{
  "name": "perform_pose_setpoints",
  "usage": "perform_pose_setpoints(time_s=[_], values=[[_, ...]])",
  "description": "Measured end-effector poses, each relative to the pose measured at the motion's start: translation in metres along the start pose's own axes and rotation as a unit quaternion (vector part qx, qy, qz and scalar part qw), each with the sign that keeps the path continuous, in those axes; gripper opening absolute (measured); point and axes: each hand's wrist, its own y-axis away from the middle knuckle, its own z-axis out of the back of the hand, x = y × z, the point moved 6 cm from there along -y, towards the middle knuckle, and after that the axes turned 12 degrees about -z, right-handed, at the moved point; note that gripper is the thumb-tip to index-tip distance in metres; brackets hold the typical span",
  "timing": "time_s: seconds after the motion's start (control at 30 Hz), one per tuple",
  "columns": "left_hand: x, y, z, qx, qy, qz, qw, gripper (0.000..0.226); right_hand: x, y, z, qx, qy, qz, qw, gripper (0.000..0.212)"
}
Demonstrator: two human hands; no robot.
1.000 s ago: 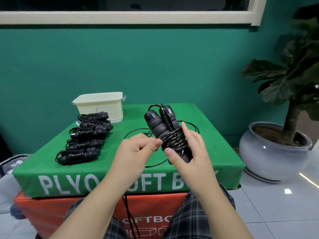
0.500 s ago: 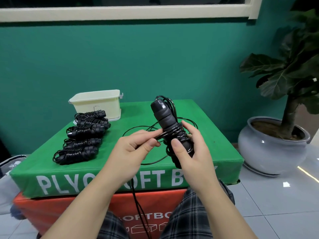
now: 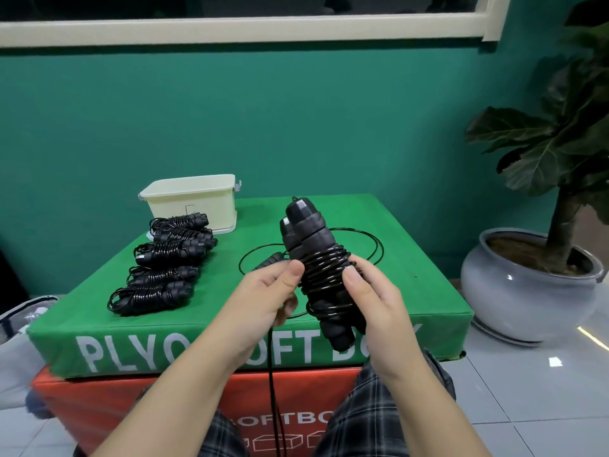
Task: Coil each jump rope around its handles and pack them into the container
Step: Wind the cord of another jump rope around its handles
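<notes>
**Listener:** What has just changed?

**Me:** A second ago the two black handles (image 3: 313, 255) leaned away to the left, spread in a V. Now I have turned them more upright, tips pointing at the wall, one stacked in front of the other. The band of wound cord looks thicker, so I judge another turn has gone on. This jump rope is partly coiled; loose cord (image 3: 359, 235) lies in loops on the green desk (image 3: 412, 291) behind, and one strand (image 3: 273, 390) hangs down between my knees.

**Listener:** How are your hands placed?

**Me:** My right hand (image 3: 372, 301) is wrapped around the lower part of the handles, thumb pressed flat on the coils. My left hand (image 3: 267, 291) sits just beside it, thumb and fingers curled together where the cord meets the coils, pinching it as far as I can tell. Both forearms reach up from the bottom of the view.

**Listener:** And the rest?

**Me:** Finished coiled ropes (image 3: 161, 258) lie in a row on the left of the desk. The cream container (image 3: 194, 202) stands behind them, touching the farthest one, its lid on. Nothing is packed yet, I judge.
</notes>
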Motion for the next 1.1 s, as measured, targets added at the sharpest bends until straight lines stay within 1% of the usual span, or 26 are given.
perform_pose_setpoints(time_s=[0.03, 0.07, 0.1, 0.17, 0.2, 0.3, 0.33, 0.37, 0.47, 0.53, 0.57, 0.6, 0.67, 0.7, 0.73, 0.87, 1.03, 1.1], values=[[-0.001, -0.001, 0.003, -0.016, -0.024, -0.015, 0.999, 0.044, 0.0, 0.001, -0.002, -0.015, 0.01, 0.007, 1.0, 0.04], [-0.002, -0.001, 0.006, -0.03, -0.053, -0.033, 0.998, 0.049, 0.003, 0.004, -0.001, -0.043, 0.041, 0.038, 0.998, 0.038], [-0.004, -0.002, 0.007, -0.042, -0.083, -0.052, 0.994, 0.051, 0.009, 0.006, -0.001, -0.072, 0.088, 0.086, 0.99, 0.035], [-0.012, -0.001, 0.007, -0.059, -0.141, -0.092, 0.984, 0.046, 0.015, 0.011, -0.003, -0.101, 0.181, 0.172, 0.963, 0.033], [-0.017, -0.001, 0.007, -0.062, -0.17, -0.113, 0.977, 0.045, 0.013, 0.011, -0.004, -0.1, 0.199, 0.186, 0.957, 0.035], [-0.027, 0.0, 0.008, -0.055, -0.227, -0.163, 0.959, 0.047, 0.011, 0.008, -0.005, -0.075, 0.198, 0.148, 0.966, 0.036], [-0.029, 0.0, 0.008, -0.049, -0.237, -0.176, 0.954, 0.049, 0.012, 0.007, -0.004, -0.077, 0.203, 0.137, 0.966, 0.038], [-0.03, 0.0, 0.008, -0.042, -0.246, -0.19, 0.949, 0.05, 0.013, 0.007, -0.003, -0.078, 0.21, 0.127, 0.966, 0.044], [-0.037, 0.004, 0.002, -0.03, -0.246, -0.225, 0.942, 0.034, 0.009, 0.003, 0.002, -0.082, 0.245, 0.083, 0.962, 0.067], [-0.04, 0.006, -0.003, -0.031, -0.228, -0.236, 0.944, 0.019, 0.005, 0.001, 0.003, -0.082, 0.271, 0.061, 0.957, 0.077], [-0.041, 0.007, -0.006, -0.028, -0.222, -0.24, 0.945, 0.013, 0.003, 0.0, 0.003, -0.082, 0.272, 0.047, 0.958, 0.077], [-0.041, 0.007, -0.009, -0.022, -0.22, -0.244, 0.944, 0.012, 0.001, 0.0, 0.003, -0.085, 0.263, 0.032, 0.961, 0.072], [-0.041, 0.008, -0.014, 0.003, -0.216, -0.25, 0.944, 0.017, 0.0, 0.001, 0.004, -0.103, 0.237, 0.019, 0.966, 0.054], [-0.04, 0.007, -0.016, 0.013, -0.209, -0.247, 0.946, 0.018, 0.0, 0.001, 0.005, -0.11, 0.229, 0.014, 0.967, 0.049], [-0.039, 0.007, -0.016, 0.016, -0.197, -0.243, 0.95, 0.018, 0.0, 0.002, 0.006, -0.112, 0.221, 0.007, 0.969, 0.049], [-0.039, 0.004, -0.008, -0.001, -0.167, -0.239, 0.957, 0.023, 0.002, 0.004, 0.008, -0.107, 0.185, -0.015, 0.977, 0.063], [-0.041, 0.003, -0.004, 0.021, -0.165, -0.246, 0.955, 0.025, 0.005, 0.007, 0.008, -0.106, 0.141, -0.01, 0.984, 0.056], [-0.042, 0.003, -0.001, 0.027, -0.177, -0.261, 0.949, 0.025, 0.004, 0.007, 0.009, -0.103, 0.131, -0.006, 0.986, 0.054]])
